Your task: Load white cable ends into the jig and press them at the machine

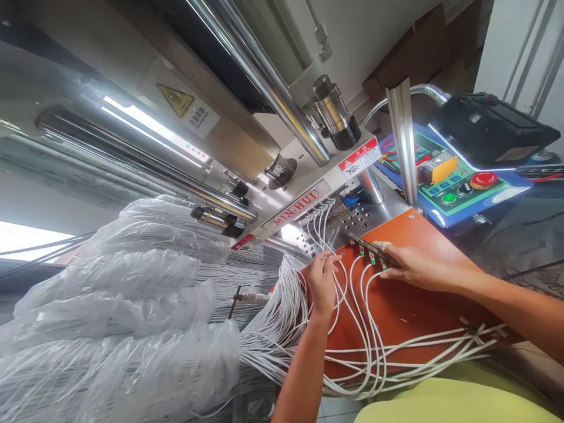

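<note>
My left hand pinches thin white cable at 12 o'clock; right hand clenches flat dark metal bar at 1 o'clock. Hasty tug could snag neighbouring cables.

White insulated cables fan across a flat rust-orange board at six o'clock; a blue-edged green control panel with a round red button sits at two o'clock.

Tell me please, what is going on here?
A person works at a white metal machine. The left hand pinches the green-tipped end of a thin white cable above a flat orange board; the right hand holds a long dark flat tool over other cable ends. Bundles of white cable in clear plastic lie to the left.
</note>
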Motion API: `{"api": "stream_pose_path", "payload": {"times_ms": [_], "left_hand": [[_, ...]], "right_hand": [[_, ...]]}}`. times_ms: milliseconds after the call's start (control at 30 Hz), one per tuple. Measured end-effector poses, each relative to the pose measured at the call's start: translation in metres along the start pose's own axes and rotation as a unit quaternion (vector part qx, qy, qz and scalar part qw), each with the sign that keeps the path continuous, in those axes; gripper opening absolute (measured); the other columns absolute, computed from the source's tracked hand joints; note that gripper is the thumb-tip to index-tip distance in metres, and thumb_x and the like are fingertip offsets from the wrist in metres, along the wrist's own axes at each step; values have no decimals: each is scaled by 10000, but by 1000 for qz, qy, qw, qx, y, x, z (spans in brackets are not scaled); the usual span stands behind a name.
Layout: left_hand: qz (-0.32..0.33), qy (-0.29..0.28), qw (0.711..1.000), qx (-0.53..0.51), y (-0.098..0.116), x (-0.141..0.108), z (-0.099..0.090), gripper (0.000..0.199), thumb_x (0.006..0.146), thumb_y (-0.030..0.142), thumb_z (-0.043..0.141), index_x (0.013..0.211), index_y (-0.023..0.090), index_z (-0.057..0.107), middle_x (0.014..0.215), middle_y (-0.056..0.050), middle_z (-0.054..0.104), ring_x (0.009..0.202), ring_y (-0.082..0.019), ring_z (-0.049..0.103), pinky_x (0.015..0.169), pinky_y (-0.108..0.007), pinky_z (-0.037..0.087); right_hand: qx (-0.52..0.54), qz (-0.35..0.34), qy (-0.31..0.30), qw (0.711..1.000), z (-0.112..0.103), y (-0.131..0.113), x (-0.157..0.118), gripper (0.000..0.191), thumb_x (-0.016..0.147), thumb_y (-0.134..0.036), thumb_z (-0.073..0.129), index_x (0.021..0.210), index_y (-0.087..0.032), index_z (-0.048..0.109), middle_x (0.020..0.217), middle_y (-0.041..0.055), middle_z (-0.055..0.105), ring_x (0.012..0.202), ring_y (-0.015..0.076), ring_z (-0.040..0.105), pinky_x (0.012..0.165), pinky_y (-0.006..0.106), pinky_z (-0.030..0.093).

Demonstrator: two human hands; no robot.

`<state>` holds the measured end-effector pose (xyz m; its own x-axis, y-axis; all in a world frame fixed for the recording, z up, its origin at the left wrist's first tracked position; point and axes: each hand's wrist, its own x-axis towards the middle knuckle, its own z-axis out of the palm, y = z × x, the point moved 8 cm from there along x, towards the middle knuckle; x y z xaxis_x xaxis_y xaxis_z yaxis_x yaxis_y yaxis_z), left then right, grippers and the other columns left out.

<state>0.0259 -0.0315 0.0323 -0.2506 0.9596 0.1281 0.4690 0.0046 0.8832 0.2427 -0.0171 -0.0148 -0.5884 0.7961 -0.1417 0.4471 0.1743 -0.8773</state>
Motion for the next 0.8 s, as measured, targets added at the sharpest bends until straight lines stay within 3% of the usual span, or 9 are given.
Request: {"api": "stream_pose_path", "payload": {"times_ms": [233, 467, 800], "left_hand": [[69, -28, 995, 60, 4, 5, 13, 151, 854, 271, 647, 941, 200, 748, 936, -53, 754, 864, -169, 694, 847, -309, 550], [189, -92, 974, 81, 17, 13, 42, 150, 844, 147, 624, 857, 218, 756, 859, -33, 747, 806, -155, 683, 789, -317, 557], [222, -79, 966, 110, 15, 15, 49, 186, 849, 114, 605, 877, 216, 758, 867, -36, 754, 813, -165, 688, 783, -329, 555]], "right_hand": [[3, -10, 5, 1000, -2, -2, 0, 401, 848, -489, 561, 1156, -246, 473, 989, 42, 658, 865, 232, 622, 723, 307, 462], [26, -15, -8, 1000, -2, -2, 1, 421, 855, -468, 563, 1209, -270, 450, 1066, 36, 650, 952, 243, 625, 808, 324, 468], [28, -9, -13, 999, -2, -3, 1, 439, 849, -475, 567, 1210, -255, 449, 1080, 52, 652, 955, 253, 625, 819, 339, 468]]}}
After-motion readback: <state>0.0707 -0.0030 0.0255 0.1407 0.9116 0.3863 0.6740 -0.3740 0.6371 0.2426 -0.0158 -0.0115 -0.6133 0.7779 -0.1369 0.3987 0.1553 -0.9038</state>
